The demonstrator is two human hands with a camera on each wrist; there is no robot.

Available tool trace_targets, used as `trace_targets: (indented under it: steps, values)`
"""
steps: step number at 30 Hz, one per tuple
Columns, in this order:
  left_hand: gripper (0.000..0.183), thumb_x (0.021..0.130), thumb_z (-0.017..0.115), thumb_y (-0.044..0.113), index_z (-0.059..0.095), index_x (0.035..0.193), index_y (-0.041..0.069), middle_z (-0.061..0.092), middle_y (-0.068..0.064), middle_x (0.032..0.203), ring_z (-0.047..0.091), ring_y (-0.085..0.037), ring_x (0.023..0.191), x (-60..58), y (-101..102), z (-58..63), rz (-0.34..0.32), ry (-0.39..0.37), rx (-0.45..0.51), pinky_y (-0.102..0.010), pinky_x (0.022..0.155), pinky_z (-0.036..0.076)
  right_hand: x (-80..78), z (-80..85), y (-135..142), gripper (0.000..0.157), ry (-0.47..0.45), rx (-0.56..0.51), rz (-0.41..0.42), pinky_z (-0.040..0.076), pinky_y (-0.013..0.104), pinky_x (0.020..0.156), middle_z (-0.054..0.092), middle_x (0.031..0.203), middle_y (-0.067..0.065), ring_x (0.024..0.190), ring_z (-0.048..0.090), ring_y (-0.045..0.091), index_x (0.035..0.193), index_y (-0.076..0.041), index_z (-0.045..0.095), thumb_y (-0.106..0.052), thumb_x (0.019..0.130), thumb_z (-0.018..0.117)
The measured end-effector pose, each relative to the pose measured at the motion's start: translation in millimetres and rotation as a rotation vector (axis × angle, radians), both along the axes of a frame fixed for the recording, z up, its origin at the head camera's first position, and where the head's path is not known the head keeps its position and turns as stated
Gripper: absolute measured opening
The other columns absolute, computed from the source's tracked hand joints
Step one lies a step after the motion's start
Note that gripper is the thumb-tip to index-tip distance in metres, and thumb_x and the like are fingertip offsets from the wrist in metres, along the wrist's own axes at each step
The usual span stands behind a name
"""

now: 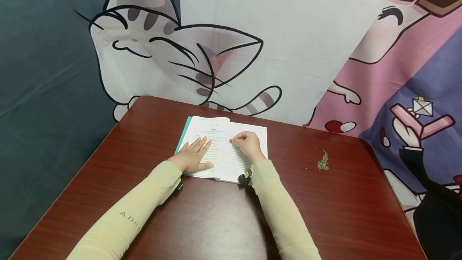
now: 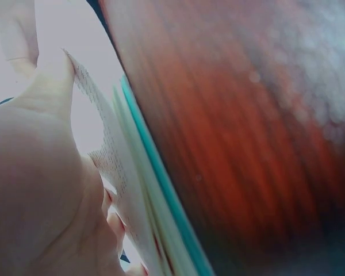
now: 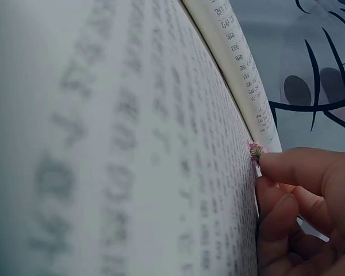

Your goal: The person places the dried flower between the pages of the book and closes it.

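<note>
An open book (image 1: 234, 168) with printed pages and a teal cover edge lies on the table. My left hand (image 1: 192, 159) rests on its left page, fingers straight and spread, thumb toward the middle fold. In the left wrist view the teal cover (image 2: 161, 178) shows below the pages. Over the right page, my right hand (image 1: 248, 144) pinches a small pink flower (image 3: 256, 151) between thumb and fingertips, close to the fold. The other fingers of that hand are curled, and the flower's stem is hidden behind them.
A dried green sprig (image 1: 323, 161) lies on the brown table (image 1: 335, 208), to the right of the book. Behind the table's far edge hangs a cloth (image 1: 288, 31) printed with a cartoon cat. Dark wrist devices are worn under both sleeves.
</note>
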State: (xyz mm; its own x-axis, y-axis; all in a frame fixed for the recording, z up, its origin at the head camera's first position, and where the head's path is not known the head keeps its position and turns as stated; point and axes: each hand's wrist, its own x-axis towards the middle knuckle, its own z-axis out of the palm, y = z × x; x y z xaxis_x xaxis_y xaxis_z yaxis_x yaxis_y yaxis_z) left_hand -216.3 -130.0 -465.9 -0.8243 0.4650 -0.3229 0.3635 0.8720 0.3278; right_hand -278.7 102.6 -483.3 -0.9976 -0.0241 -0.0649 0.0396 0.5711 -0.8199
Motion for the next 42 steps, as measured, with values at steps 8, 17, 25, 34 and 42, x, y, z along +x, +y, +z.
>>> trace_targets:
  steps: [8, 17, 25, 34, 42]
  values:
    - [0.090, 0.103, 0.046, 0.058, 0.006, 0.163, 0.005, 0.001, -0.018, 0.169, 0.000, -0.037, 0.156, -1.2, 0, -0.7, -0.005, -0.003, -0.007, -0.060, 0.122, 0.005, -0.6, 2.8, -3, 0.011, 0.014, 0.084, 0.013, 0.043, 0.025, 0.061, 0.063, 0.071, 0.001, 0.065, 0.053, 0.014, 0.081, -0.008, 0.073, -0.014, 0.088, 0.078]
    - [0.090, 0.103, 0.046, 0.058, 0.006, 0.163, 0.006, 0.001, -0.017, 0.170, 0.000, -0.037, 0.156, 0.2, 1, 1.7, 0.005, -0.001, -0.013, -0.061, 0.122, 0.005, 1.7, 2.7, -3, 0.011, -0.008, 0.034, -0.010, 0.043, 0.026, 0.064, 0.061, 0.072, 0.001, 0.066, 0.052, 0.014, 0.083, -0.008, 0.071, -0.013, 0.088, 0.078]
    - [0.090, 0.103, 0.045, 0.058, 0.005, 0.163, 0.005, 0.000, -0.018, 0.169, -0.001, -0.036, 0.156, -0.2, 1, 0.9, -0.004, -0.006, -0.005, -0.060, 0.122, 0.004, 2.1, -2.1, 2, 0.007, -0.050, -0.081, -0.030, 0.043, 0.027, 0.065, 0.060, 0.077, 0.000, 0.071, 0.051, 0.014, 0.088, -0.008, 0.071, -0.014, 0.092, 0.069]
    - [0.093, 0.101, 0.041, 0.066, 0.001, 0.164, 0.010, -0.004, -0.013, 0.170, -0.004, -0.033, 0.156, -5.6, -5, -20.5, 0.000, 0.014, -0.009, -0.059, 0.122, 0.003, 7.4, 3.2, 19, 0.015, -0.136, -0.324, 0.038, 0.050, 0.026, 0.064, 0.064, 0.084, 0.007, 0.069, 0.057, 0.015, 0.105, -0.002, 0.071, -0.013, 0.097, 0.064]
    - [0.093, 0.101, 0.044, 0.064, 0.001, 0.164, 0.010, -0.003, -0.013, 0.170, -0.003, -0.034, 0.156, -7.9, -4, -21.4, -0.002, 0.012, -0.002, -0.060, 0.122, 0.004, 21.7, 24.9, 42, 0.020, 0.006, -0.157, 0.055, 0.051, 0.027, 0.067, 0.069, 0.093, 0.014, 0.075, 0.064, 0.022, 0.109, 0.000, 0.071, -0.010, 0.099, 0.057]
